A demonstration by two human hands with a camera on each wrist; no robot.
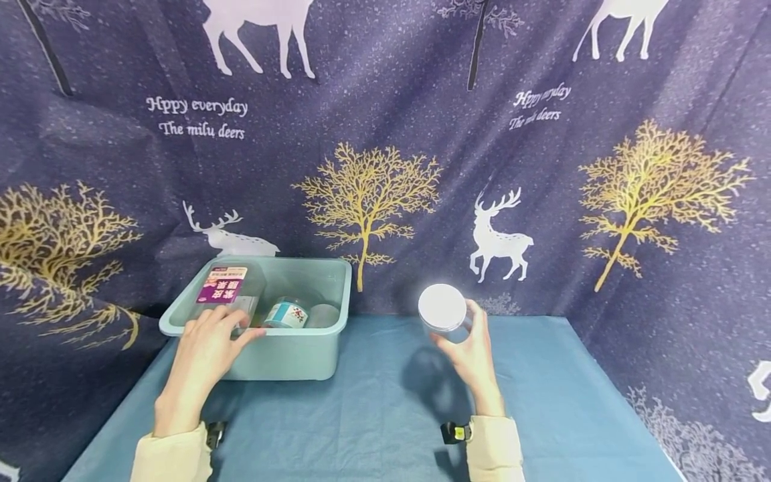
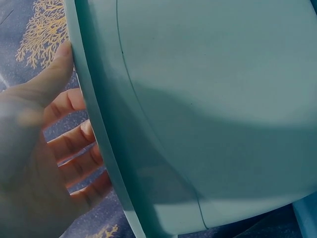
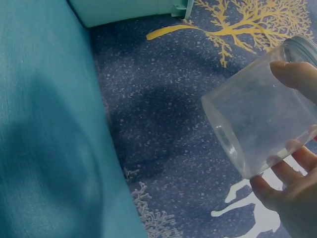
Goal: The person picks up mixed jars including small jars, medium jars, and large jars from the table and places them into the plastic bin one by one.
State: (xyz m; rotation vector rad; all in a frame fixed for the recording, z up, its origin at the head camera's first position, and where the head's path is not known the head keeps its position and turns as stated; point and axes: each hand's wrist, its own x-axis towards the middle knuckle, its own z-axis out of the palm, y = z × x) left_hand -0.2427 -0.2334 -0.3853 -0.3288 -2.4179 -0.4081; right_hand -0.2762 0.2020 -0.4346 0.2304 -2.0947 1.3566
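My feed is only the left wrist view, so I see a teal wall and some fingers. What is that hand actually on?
Observer: The left hand rests on the near rim of a teal bin standing on the blue tablecloth.
Operator: Anything inside the bin?
Observer: Yes, a container with a purple label at its left end and a jar with a teal label beside it.
Operator: And the other hand?
Observer: The right hand holds a clear jar, white lid on, above the cloth to the right of the bin. The right wrist view shows the jar looks empty.
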